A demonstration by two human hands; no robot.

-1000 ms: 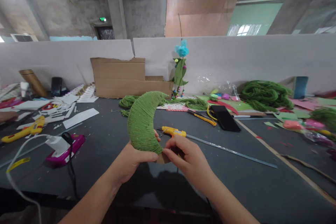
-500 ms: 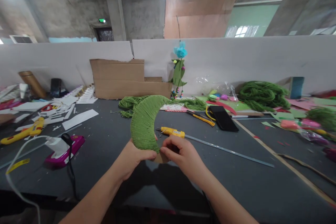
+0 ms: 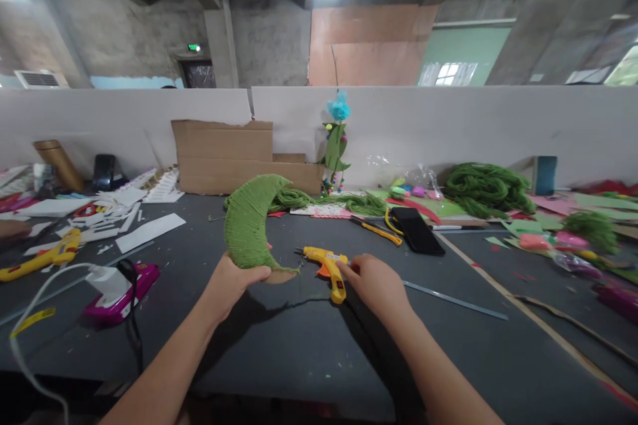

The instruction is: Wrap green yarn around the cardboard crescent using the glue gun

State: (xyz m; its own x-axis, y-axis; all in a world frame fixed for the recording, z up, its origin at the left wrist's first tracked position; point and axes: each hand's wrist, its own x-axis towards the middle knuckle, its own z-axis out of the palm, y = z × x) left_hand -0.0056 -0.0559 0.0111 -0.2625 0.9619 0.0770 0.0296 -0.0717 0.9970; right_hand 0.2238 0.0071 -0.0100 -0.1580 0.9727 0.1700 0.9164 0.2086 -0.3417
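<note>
A cardboard crescent wrapped in green yarn (image 3: 249, 222) is held upright by my left hand (image 3: 232, 285), thumb across its lower front. Its lower tip shows bare cardboard, with a short end of yarn at the point. My right hand (image 3: 376, 285) is at the yellow glue gun (image 3: 326, 257), fingers curled beside its back end; whether they grip it is hard to see. The gun's nozzle points left, and its handle hangs toward me over the dark table.
On the left are a purple power strip (image 3: 122, 295), another yellow glue gun (image 3: 50, 257) and white paper scraps. A black phone (image 3: 417, 231), yellow-handled cutter (image 3: 377, 230) and green yarn pile (image 3: 488, 189) lie behind. A metal ruler (image 3: 456, 301) lies right.
My right hand has let go of the crescent's lower end and moved right to the glue gun, which is now turned with its handle toward me. My left hand has shifted left with the crescent.
</note>
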